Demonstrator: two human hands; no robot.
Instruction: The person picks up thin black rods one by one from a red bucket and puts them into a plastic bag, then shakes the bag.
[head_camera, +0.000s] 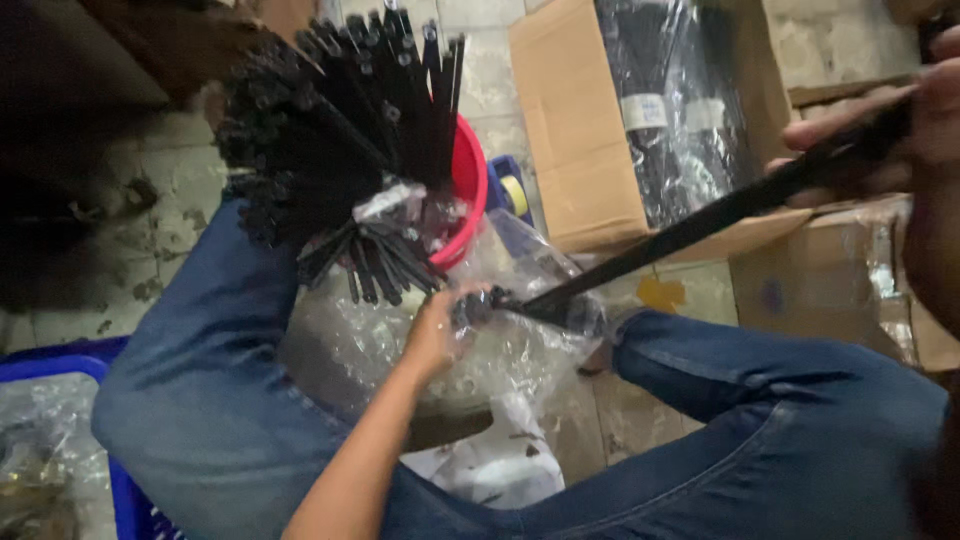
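My left hand reaches down between my knees and grips the head end of a bundle of long black cable ties, over a crumpled clear plastic bag. My right hand holds the far end of the same bundle at the upper right. The bundle stretches diagonally between the two hands. A large fan of black cable ties stands upright behind my left knee, in front of a red bucket.
An open cardboard box with bagged black ties stands on the tiled floor at the top. A second box sits to its right. A blue crate with plastic bags is at the lower left.
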